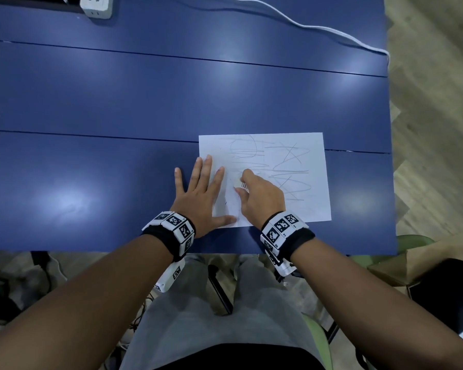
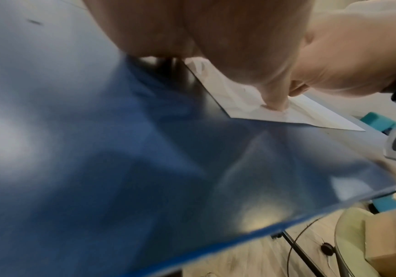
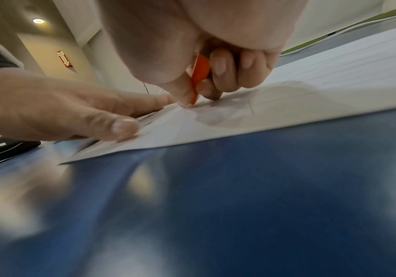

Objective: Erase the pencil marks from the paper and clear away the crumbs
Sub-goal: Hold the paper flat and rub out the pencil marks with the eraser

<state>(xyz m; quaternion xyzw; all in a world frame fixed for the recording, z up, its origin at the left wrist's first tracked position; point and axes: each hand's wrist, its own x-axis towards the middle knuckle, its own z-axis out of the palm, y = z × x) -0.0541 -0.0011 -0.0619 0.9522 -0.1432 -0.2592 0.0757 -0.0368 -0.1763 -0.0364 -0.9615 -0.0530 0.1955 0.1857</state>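
Your right hand (image 1: 261, 197) pinches the eraser (image 1: 241, 185) in its grip, thumb and curled fingers round it, tip pressed down on the paper (image 1: 300, 182). From the right wrist view the eraser (image 3: 200, 75) shows an orange sleeve. Your left hand (image 1: 202, 194) lies flat at 9 o'clock of the eraser, fingers spread and straight, holding down the paper's left edge. Pencil marks (image 1: 286, 166) fill the sheet from 12 to 3 o'clock of the eraser. Paper sits on the blue counter (image 1: 91, 169), near its right front corner.
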